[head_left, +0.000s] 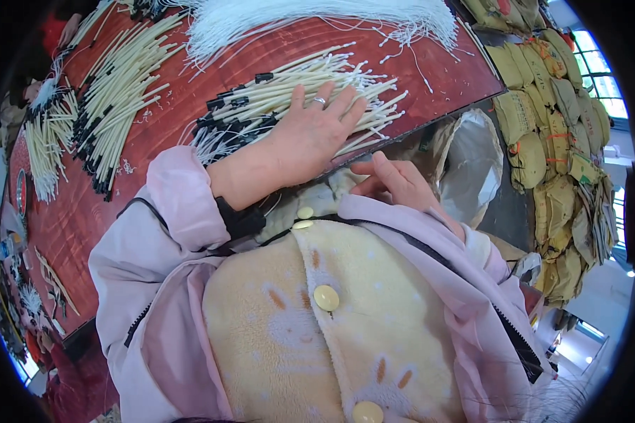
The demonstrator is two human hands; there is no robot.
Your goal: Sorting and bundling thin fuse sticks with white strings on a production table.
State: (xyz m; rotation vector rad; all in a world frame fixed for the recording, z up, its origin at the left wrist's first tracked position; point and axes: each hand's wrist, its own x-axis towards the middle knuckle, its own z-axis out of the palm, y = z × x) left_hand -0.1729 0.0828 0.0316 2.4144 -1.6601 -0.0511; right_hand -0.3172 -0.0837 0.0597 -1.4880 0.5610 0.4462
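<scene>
My left hand (316,128) lies flat with fingers spread on a pile of thin cream-coloured rods (279,90). A ring shows on one finger. Many rods have black sleeves at their left ends, with thin white strings trailing there; their right ends carry white tips. My right hand (401,182) hangs just off the table's near edge, close to my body. Its fingers are loosely bent and apart, with nothing visible in them. The pile lies on the red table (453,84) near that edge.
A thick bundle of white strings (310,20) lies across the far side. More cream rods with black ends (116,99) lie to the left. An open pale sack (469,158) stands beside the table at right. Stacked yellowish sacks (543,120) line the far right.
</scene>
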